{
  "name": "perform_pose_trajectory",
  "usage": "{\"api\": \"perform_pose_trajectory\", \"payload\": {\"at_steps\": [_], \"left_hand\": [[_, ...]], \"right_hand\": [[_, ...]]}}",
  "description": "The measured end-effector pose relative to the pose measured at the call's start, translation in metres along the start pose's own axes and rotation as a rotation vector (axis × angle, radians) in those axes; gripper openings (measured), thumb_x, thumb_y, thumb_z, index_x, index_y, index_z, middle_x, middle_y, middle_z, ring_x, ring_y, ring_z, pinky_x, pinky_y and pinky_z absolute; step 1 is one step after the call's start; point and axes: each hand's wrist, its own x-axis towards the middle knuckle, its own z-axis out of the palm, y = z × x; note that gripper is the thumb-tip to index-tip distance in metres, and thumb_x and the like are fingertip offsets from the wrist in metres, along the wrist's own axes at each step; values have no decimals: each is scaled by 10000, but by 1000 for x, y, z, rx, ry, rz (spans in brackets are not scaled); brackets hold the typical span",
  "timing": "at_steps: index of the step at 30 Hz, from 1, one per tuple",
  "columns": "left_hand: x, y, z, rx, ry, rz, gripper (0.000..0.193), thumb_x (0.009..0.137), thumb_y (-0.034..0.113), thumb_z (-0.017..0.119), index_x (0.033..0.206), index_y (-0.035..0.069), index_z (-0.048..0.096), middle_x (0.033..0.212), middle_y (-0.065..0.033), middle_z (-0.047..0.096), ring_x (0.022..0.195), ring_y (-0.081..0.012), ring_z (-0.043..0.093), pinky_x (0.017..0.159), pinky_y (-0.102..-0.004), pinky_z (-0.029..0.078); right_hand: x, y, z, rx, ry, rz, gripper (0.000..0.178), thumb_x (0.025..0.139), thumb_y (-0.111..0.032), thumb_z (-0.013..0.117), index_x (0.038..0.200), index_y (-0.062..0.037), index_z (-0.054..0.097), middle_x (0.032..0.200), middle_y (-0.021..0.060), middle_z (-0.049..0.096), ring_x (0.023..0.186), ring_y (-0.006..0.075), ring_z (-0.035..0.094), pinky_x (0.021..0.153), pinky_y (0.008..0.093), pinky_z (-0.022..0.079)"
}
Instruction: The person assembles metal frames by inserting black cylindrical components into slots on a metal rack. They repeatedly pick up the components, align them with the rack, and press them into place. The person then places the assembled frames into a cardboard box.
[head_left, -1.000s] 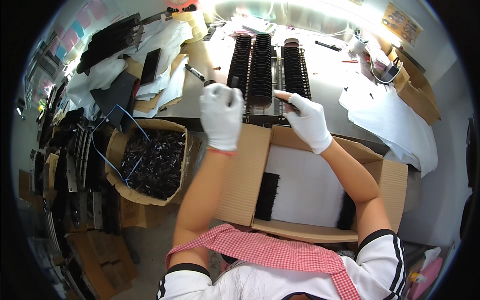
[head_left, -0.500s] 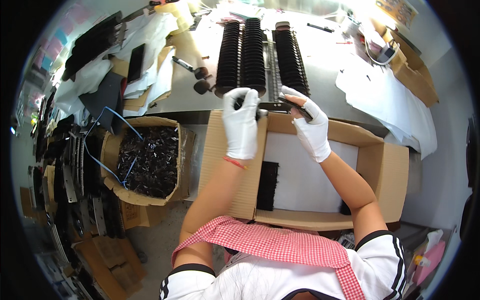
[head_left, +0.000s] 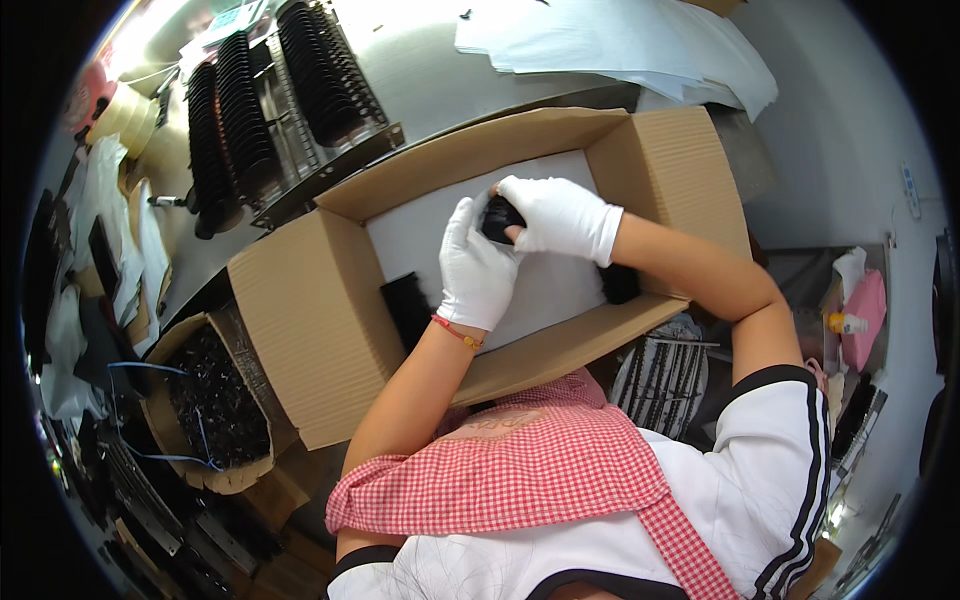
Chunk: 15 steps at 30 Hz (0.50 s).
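Both my hands wear white gloves and meet above the inside of an open cardboard box (head_left: 300, 315). Between them is a small, rounded, glossy black piece (head_left: 502, 218); its exact kind cannot be made out. My right hand (head_left: 562, 222) curls over it from the right, with bare fingertips showing. My left hand (head_left: 480, 268) closes on its left side, partly hiding it. Below them, white paper lines the box. A black row of thin pieces (head_left: 407, 308) lies at the box's left end, and another black piece (head_left: 620, 284) shows under my right forearm.
Beyond the box, a metal table (head_left: 420, 70) holds long racks of black discs (head_left: 325, 75). White sheets (head_left: 620, 45) lie at the table's far right. To the left stands a carton of dark scraps (head_left: 220, 400) with a blue strap; a bundle of striped strips (head_left: 660, 385) lies near my right elbow.
My view has turned to the right. My hands have gone from beside the racks at the table's edge to over the box, and they have come together around the black piece.
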Motion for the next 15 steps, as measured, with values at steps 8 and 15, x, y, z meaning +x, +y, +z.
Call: {"api": "perform_pose_trajectory", "payload": {"at_steps": [8, 15], "left_hand": [[8, -25, 7, 560, 146, 6, 494, 999, 310, 531, 1421, 69, 440, 1453, -92, 443, 1323, -235, 418, 1101, -463, 325], [-22, 36, 0, 977, 134, 647, 166, 964, 73, 556, 1115, 43, 618, 1105, -39, 624, 1039, -119, 569, 934, -282, 459]], "right_hand": [[-7, 125, -11, -483, -296, 171, 301, 789, -47, 642, 1084, -9, 595, 968, 206, 673, 917, 375, 672, 803, 433, 540], [-28, 122, 37, -416, -221, 269, 557, 864, -389, 673, 1209, 37, 570, 1181, 247, 612, 1156, 390, 556, 1124, 478, 312]]}}
